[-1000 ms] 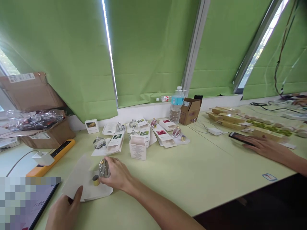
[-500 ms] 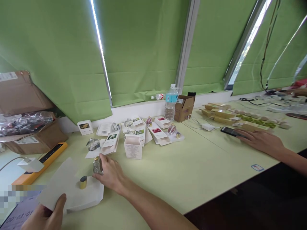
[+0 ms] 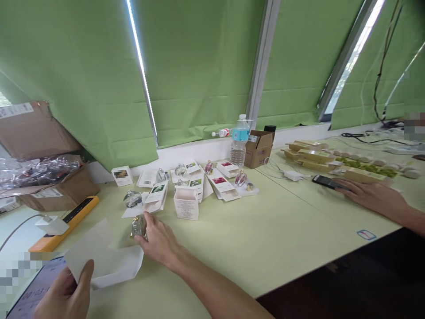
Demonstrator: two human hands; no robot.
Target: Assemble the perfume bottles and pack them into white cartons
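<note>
Right hand [image 3: 162, 243] clamps a glass perfume bottle [image 3: 138, 226] on a pale green table [image 3: 265, 252], left hand [image 3: 63, 292] pinching a white paper sheet [image 3: 102, 261].

Head view: a tablet [image 3: 35, 292] at near left reads 00:03; beyond, open white cartons [image 3: 186, 203] show no legible brand; at right, a co-worker's hand [image 3: 372, 197] rests on a phone [image 3: 327, 181].

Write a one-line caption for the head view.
Right hand grips a glass perfume bottle while left hand holds a white paper sheet on the table.
</note>
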